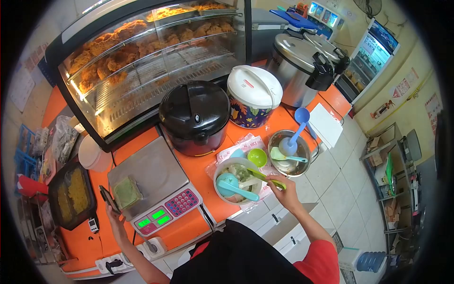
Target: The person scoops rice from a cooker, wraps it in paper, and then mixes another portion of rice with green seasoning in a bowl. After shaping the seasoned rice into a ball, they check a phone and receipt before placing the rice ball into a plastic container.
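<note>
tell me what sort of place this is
Probably a fried chicken shop, seen from behind the counter: a glass display case holds trays of fried chicken, and a digital scale sits nearby.

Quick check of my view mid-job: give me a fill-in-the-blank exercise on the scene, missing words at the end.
1. The left hand holds a dark flat object, while the right hand grips a utensil with a ____ handle.
2. The square container sits on the metal plate of the ____.
3. The patterned pot has a ____ lid.
4. The counter is ____.

Missing words: green; scale; white; orange.
</note>
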{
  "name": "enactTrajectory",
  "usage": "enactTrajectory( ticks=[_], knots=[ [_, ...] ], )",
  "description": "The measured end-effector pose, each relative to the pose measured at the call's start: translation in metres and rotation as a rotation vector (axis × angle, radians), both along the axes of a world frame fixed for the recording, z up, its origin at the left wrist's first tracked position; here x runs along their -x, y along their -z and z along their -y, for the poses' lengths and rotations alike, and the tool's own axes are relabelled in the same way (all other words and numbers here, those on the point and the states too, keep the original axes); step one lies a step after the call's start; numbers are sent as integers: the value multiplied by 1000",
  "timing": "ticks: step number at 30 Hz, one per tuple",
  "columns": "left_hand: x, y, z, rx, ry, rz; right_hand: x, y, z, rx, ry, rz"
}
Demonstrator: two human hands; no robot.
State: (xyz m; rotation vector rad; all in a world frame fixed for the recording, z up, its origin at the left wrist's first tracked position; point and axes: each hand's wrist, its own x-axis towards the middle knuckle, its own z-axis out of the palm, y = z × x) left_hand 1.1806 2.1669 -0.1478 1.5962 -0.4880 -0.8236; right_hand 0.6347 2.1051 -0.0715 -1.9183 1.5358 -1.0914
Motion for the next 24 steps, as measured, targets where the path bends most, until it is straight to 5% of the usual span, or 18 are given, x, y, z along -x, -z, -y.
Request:
enactTrajectory(
  ticks=[13,15,17,19,21,23,24],
  knots=[
    [6,-7,13,-25,-11,94,1,-8,-4,26,-193,-168],
    [-3,9,29,-100,-13,320,0,-7,-6,36,-272,-207],
    [-2,27,37,16,25,813,1,-6,-11,121,-298,-291],
    [50,-21,43,-229,35,914,6,9,-12,89,-362,-420],
    [75,-36,46,-363,-98,1120,8,21,-14,184,-180,-302],
    [91,-50,49,-506,-103,1065,-9,31,-18,19,183,441],
    [88,-49,43,-525,-165,1061,-38,33,-14,29,163,699]
  ],
)
